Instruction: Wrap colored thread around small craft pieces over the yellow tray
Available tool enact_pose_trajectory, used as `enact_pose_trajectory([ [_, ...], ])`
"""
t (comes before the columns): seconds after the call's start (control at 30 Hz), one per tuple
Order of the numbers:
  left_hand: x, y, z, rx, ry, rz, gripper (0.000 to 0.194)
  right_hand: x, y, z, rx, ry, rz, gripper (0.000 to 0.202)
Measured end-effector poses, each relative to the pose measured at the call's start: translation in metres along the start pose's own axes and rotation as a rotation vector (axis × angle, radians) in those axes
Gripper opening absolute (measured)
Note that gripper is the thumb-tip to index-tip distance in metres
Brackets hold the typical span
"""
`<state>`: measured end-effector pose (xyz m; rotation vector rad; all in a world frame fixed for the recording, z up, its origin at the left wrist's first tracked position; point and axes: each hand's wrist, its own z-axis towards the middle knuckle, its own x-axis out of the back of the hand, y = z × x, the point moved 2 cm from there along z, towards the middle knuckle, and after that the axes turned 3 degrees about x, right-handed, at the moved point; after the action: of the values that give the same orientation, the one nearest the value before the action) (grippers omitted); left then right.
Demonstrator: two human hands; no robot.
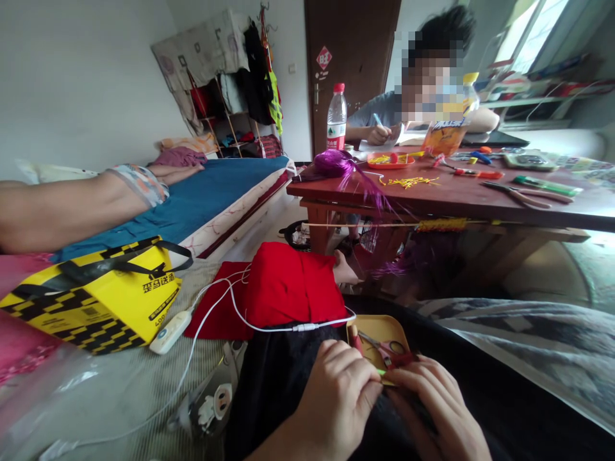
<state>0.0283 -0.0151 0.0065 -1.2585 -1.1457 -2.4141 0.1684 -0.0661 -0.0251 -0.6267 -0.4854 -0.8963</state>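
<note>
My left hand (pixel 336 390) and my right hand (pixel 432 397) meet over black cloth at the lower middle. Fingers of both are closed in a pinch around a small yellow-green piece (pixel 383 373) that shows between them. Most of it is hidden by the fingertips. Just beyond my hands lies a yellow tray (pixel 379 324), holding scissors (pixel 391 349) with pinkish handles and some dark red material. A red cloth (pixel 293 288) is in front of my left hand, with a white cable (pixel 269 328) running over its near edge.
A person (pixel 384 118) writes at the red-brown table (pixel 485 203), which bears bottles, pliers (pixel 519 194), purple strands (pixel 334 163) and a small orange tray (pixel 391 165). At left are a yellow bag (pixel 100 294), a white controller (pixel 170 331) and another person (pixel 81 205) lying on a bed.
</note>
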Motion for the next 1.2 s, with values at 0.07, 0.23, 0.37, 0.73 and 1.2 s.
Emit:
enact_pose_trajectory([
  [0.07,0.001,0.000,0.001,0.007,0.003,0.001,0.023,0.002,0.001,-0.001,-0.016,0.019,-0.015,0.011],
  [0.23,0.001,0.001,0.001,-0.002,0.013,-0.001,0.025,0.002,0.001,-0.001,-0.016,0.008,0.026,0.003],
  [0.37,0.000,0.001,0.001,-0.025,0.020,0.000,0.027,0.003,-0.004,0.008,0.000,0.027,0.043,0.004],
  [0.73,0.002,0.000,0.001,-0.009,0.011,0.003,0.027,0.001,0.004,-0.007,0.002,-0.031,0.028,0.010],
  [1.2,0.002,0.000,0.002,-0.015,0.027,-0.006,0.027,0.001,0.005,-0.009,0.026,-0.065,-0.006,0.008],
])
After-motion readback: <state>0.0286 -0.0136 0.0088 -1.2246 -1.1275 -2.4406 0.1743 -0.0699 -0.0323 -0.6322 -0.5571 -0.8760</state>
